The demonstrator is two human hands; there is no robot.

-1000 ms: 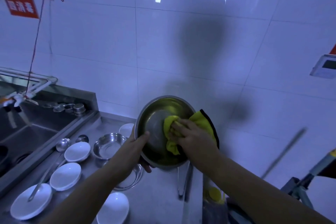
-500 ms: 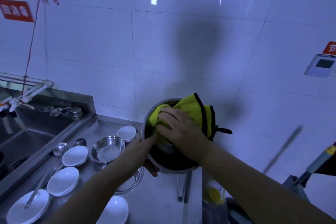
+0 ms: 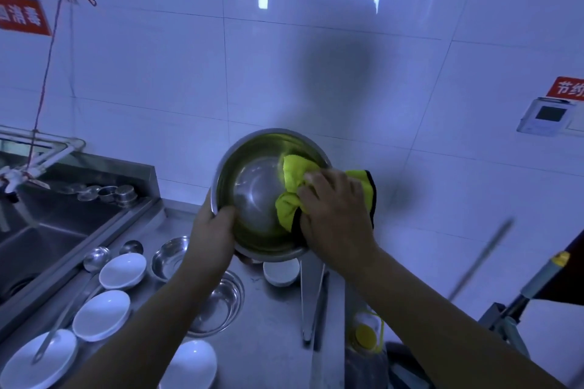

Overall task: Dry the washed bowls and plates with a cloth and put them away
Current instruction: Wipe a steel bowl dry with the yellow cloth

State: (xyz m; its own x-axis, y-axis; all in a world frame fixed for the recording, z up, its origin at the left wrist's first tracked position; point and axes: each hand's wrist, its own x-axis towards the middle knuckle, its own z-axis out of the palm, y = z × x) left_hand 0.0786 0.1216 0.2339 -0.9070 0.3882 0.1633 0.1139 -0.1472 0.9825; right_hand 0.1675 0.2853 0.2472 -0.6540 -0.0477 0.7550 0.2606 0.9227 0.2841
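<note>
A large steel bowl (image 3: 252, 186) is held up in front of the tiled wall, tilted with its inside facing me. My left hand (image 3: 211, 237) grips its lower left rim, thumb inside. My right hand (image 3: 335, 211) holds a yellow cloth (image 3: 292, 178) with a black edge and presses it against the bowl's right inner wall; part of the cloth hangs over the rim. Below on the steel counter (image 3: 271, 325) lie several white dishes (image 3: 121, 270) and smaller steel bowls (image 3: 169, 257).
A steel sink (image 3: 47, 230) sits at the left with small steel cups (image 3: 123, 194) on its back ledge. Tongs (image 3: 311, 297) lie on the counter near its right edge. A bottle with a yellow cap (image 3: 365, 336) stands beyond that edge. A mop handle (image 3: 480, 259) leans at right.
The cloth has moved from the bowl's upper rim down to the right inner wall. The bowl has tilted so that its inside faces me more.
</note>
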